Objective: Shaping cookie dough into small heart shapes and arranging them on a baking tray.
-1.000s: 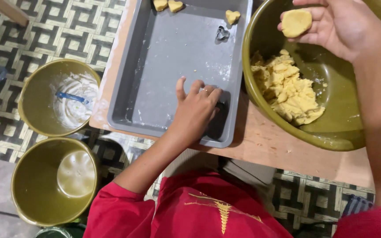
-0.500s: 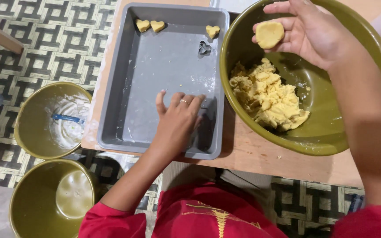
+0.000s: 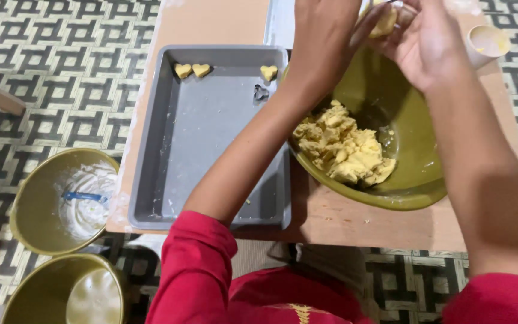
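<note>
A small wooden table [image 3: 211, 24] stands on a patterned floor [image 3: 61, 72]. The grey tray [image 3: 211, 138] reaches its left edge, mostly bare, with 3 heart cookies [image 3: 201, 70] and a cutter [image 3: 261, 93]. Above the green bowl [image 3: 415, 180], left hand [image 3: 325, 36] and right hand [image 3: 421, 45] grip 1 dough lump [image 3: 385, 23], fingers clamped. 2 bowls [image 3: 61, 198] crowd the floor.

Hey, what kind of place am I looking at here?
Probably a home baking spot: a low wooden table on patterned floor tiles, with a grey baking tray of heart-shaped cookies and a green bowl of dough.
</note>
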